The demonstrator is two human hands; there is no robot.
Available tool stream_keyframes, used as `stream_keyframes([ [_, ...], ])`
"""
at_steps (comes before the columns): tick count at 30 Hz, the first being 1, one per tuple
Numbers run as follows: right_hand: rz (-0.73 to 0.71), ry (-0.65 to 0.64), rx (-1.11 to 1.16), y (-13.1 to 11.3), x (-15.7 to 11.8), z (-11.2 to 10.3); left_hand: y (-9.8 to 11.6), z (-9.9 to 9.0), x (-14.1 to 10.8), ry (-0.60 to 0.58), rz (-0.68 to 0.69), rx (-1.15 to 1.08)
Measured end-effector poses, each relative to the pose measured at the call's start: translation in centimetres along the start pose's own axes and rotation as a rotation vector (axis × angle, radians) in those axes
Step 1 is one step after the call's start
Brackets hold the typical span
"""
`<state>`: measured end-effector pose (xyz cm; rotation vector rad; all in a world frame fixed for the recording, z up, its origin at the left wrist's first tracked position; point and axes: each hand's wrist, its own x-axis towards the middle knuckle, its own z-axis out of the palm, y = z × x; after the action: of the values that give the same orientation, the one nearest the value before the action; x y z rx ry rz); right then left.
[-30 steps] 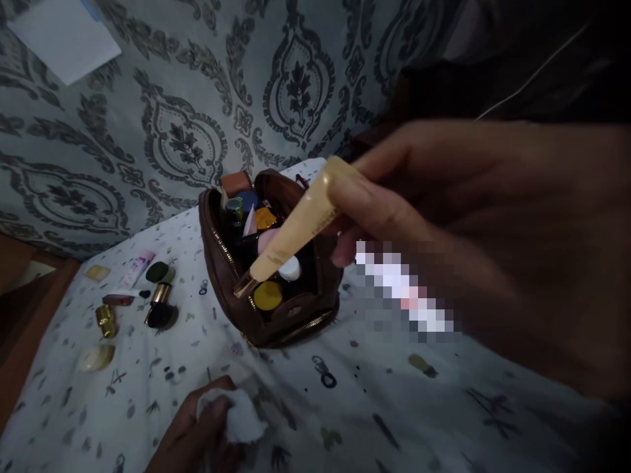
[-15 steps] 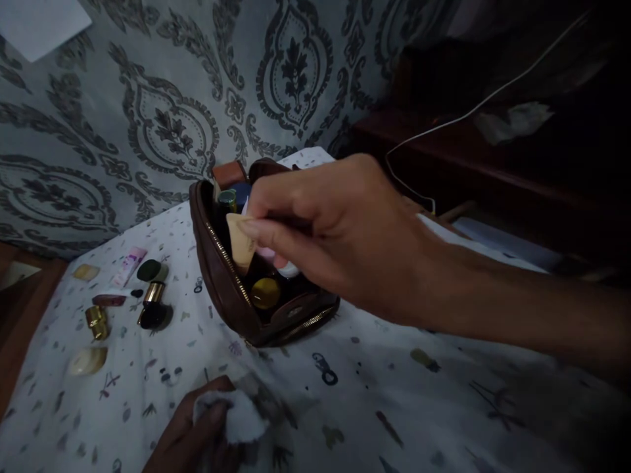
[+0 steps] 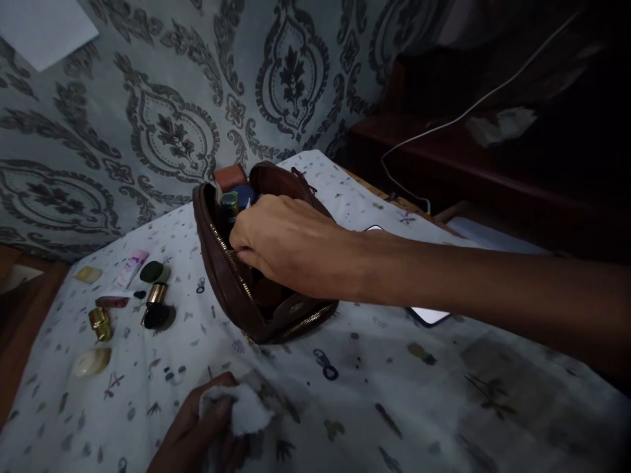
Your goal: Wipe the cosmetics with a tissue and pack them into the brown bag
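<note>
A brown leather cosmetic bag [image 3: 224, 289] stands unzipped on the patterned sheet. My right hand [image 3: 280, 240] reaches into its opening, with fingers curled down and their tips hidden inside, so what they hold cannot be made out. Beside the fingers, a green-capped bottle [image 3: 229, 205] and a round blue lid [image 3: 245, 195] show in the bag. Low in the view, my left hand [image 3: 202, 424] is closed around a crumpled white cloth [image 3: 244, 408], held in front of the bag.
Left of the bag lie a pink-and-white tube [image 3: 132, 266], a dark-capped bottle [image 3: 156, 314], a gold cap [image 3: 100, 324] and a pale stone-like piece [image 3: 92, 361]. Under my right forearm a phone [image 3: 428, 316] with a bright screen shows partly. A white cable [image 3: 446, 125] hangs behind.
My right hand has gone lower and deeper into the bag, and the beige flat piece it pinched is now out of sight. The left hand still grips the cloth.
</note>
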<state>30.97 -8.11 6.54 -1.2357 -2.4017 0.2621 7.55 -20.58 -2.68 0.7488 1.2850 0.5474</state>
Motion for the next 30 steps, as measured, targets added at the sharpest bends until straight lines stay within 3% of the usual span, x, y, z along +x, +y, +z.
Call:
stream_keyframes([
  [7,0.052,-0.035,-0.040,-0.5,-0.5,-0.6,-0.8,-0.3,0.2,0.002,0.038,-0.031],
  [11,0.097,0.143,0.022,-0.8,-1.8,-1.5,-1.9,-1.0,0.7,0.088,0.031,-0.103],
  [14,0.104,0.293,0.095,-1.4,-3.9,-1.7,-2.2,-1.0,1.0,-0.022,0.114,-0.073],
  [18,-0.120,0.383,0.196,-3.3,-7.5,0.7,-2.3,-1.2,1.5,-0.103,0.209,-0.032],
  [21,-0.325,0.187,0.145,-5.6,-9.6,4.1,-2.5,-1.9,2.0,0.016,0.275,-0.040],
  [24,-0.281,-0.002,0.107,-8.5,-10.4,7.3,-2.5,-2.5,2.5,0.154,0.318,-0.111],
  [27,-0.150,-0.112,0.142,-10.9,-10.0,9.8,-2.1,-2.4,2.6,0.089,0.280,-0.225],
  [30,-0.084,-0.142,0.105,-12.1,-8.8,11.7,-1.7,-2.1,2.5,-0.008,0.239,-0.308],
])
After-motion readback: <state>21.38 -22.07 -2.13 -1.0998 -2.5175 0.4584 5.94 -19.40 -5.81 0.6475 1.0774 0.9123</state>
